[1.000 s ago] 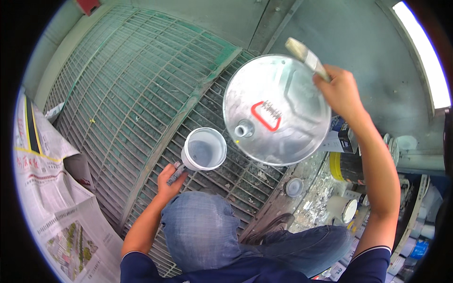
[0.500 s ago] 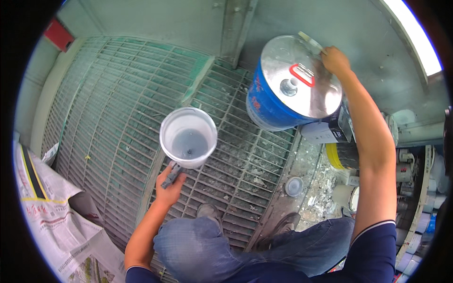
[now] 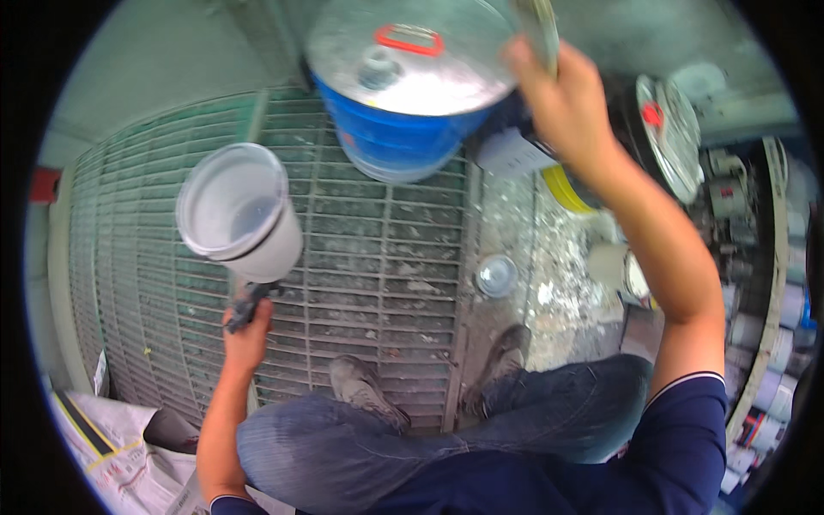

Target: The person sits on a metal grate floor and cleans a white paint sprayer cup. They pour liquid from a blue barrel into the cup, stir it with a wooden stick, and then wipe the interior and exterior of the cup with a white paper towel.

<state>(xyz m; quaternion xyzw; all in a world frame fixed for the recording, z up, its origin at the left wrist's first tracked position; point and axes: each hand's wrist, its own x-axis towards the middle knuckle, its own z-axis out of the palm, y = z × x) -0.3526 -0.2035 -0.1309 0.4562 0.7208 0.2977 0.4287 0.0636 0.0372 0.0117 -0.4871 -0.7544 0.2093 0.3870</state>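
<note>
My left hand (image 3: pixel 246 336) grips the dark handle of a spray gun (image 3: pixel 248 302) whose white cup (image 3: pixel 236 211) is open on top and tilted, with a little grey liquid inside. My right hand (image 3: pixel 564 105) is raised at the upper right, closed on a paintbrush (image 3: pixel 538 27) that is blurred. The brush is beside the rim of a blue drum (image 3: pixel 403 129) with a shiny metal lid, a red handle and a capped spout.
I stand on a green-stained metal floor grating (image 3: pixel 369 249). A small round lid (image 3: pixel 496 275) lies on the paint-spattered floor by my right shoe. Cans and tins (image 3: pixel 652 129) crowd the right side. Newspaper (image 3: pixel 112 455) lies at the lower left.
The view has swung, so the drum now sits at the top centre. My left hand has lifted and tilted the spray gun cup leftward. My right hand has come off the drum's far rim with the brush.
</note>
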